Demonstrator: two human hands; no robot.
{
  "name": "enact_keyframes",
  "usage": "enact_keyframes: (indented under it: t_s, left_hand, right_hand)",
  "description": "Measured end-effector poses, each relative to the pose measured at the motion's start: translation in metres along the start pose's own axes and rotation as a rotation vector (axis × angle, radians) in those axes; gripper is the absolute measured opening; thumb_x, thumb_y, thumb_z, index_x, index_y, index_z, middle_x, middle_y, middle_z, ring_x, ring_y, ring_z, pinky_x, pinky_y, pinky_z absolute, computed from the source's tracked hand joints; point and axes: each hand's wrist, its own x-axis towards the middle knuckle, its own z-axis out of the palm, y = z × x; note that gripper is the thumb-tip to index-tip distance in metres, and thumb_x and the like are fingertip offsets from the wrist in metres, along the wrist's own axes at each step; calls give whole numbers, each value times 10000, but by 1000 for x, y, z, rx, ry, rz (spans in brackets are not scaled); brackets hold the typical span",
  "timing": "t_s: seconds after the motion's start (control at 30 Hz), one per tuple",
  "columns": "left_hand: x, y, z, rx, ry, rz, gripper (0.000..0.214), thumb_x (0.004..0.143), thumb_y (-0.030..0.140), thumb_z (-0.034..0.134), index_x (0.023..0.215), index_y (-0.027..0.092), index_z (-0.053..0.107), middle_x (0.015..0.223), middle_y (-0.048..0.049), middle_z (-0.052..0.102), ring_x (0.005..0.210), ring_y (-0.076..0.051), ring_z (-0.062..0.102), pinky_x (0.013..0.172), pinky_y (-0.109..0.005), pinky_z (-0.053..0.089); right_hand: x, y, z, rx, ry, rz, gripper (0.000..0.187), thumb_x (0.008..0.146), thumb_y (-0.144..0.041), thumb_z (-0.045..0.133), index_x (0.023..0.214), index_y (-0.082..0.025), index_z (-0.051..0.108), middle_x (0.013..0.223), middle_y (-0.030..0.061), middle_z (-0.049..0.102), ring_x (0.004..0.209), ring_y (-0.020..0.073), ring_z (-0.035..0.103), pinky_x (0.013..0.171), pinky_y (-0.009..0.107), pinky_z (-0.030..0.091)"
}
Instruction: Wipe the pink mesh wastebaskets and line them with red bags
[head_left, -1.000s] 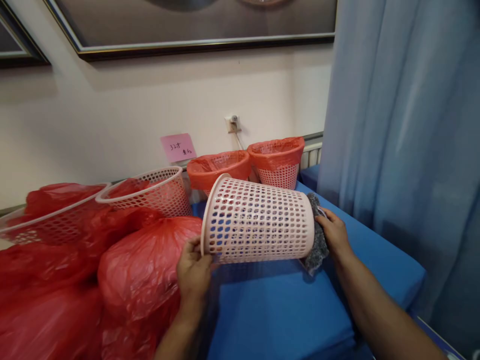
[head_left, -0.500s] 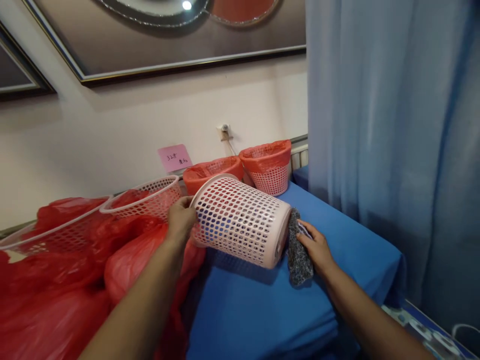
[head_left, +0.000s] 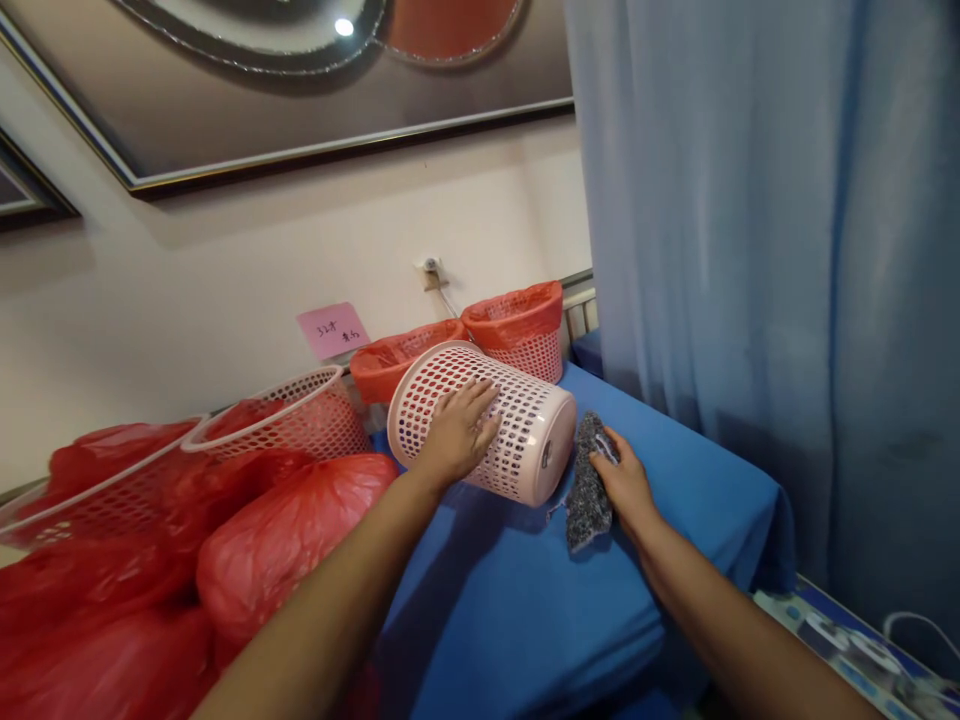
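A pale pink perforated wastebasket [head_left: 517, 430] lies tipped on its side on the blue cloth [head_left: 480, 620], its base facing right. My left hand [head_left: 457, 435] rests on the basket's side with the fingers stretched out, not wrapped round it. My right hand [head_left: 626, 480] grips a dark grey fuzzy cloth [head_left: 589, 500] just right of the basket's base. The cloth hangs down from the fingers, apart from the basket.
Red plastic bags [head_left: 277, 550] fill the left side, with more pink baskets [head_left: 300, 410] behind them. Two baskets with red liners [head_left: 517, 315] stand by the wall. A pink note [head_left: 334, 330] is on the wall. A blue curtain [head_left: 697, 250] hangs at right.
My left hand has let go of the wastebasket's rim and moved right onto its side. The basket has turned, showing more of its base. My right hand still holds the grey cloth.
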Motion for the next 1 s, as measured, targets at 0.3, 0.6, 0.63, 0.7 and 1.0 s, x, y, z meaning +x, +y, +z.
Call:
enact_keyframes:
  t_s: [0.3, 0.6, 0.63, 0.7, 1.0]
  left_hand:
    - [4, -5, 14, 56, 24, -9, 441, 1009, 390, 423, 1391, 234, 580, 1473, -86, 578, 1395, -269, 483, 1155, -500, 342]
    - [-2, 0, 17, 66, 44, -35, 427, 996, 342, 441, 1368, 209, 603, 1452, -86, 600, 1373, -266, 512, 1142, -497, 361]
    - [-2, 0, 18, 65, 42, -36, 427, 995, 339, 441, 1368, 210, 603, 1452, -86, 600, 1373, -266, 512, 1144, -497, 361]
    - [-2, 0, 18, 64, 37, -36, 426, 993, 334, 442, 1368, 213, 604, 1456, -85, 597, 1378, -269, 507, 1147, -503, 357]
    - [-4, -4, 21, 68, 66, -22, 418, 988, 326, 458, 1364, 217, 606, 1455, -82, 597, 1366, -261, 522, 1142, -484, 361]
  right_hand:
    - [-1, -11, 21, -327, -121, -305, 669, 809, -286, 550, 1464, -167, 482, 1427, 151, 551, 1306, 283, 541, 1131, 454, 401]
    - [19, -7, 12, -433, -160, -142, 592, 832, -311, 520, 1394, -126, 514, 1328, 152, 637, 1188, 271, 623, 1046, 423, 473]
    - [20, -11, 14, -451, -138, -150, 609, 845, -318, 505, 1417, -110, 484, 1363, 171, 606, 1231, 280, 593, 1070, 436, 448]
    - [12, -16, 20, -493, -156, -157, 563, 834, -305, 519, 1358, -99, 541, 1302, 188, 633, 1200, 297, 603, 1055, 445, 450]
    - [-66, -8, 7, -321, -522, -129, 402, 771, -264, 569, 1149, -186, 682, 1057, 63, 742, 929, 229, 689, 911, 374, 544]
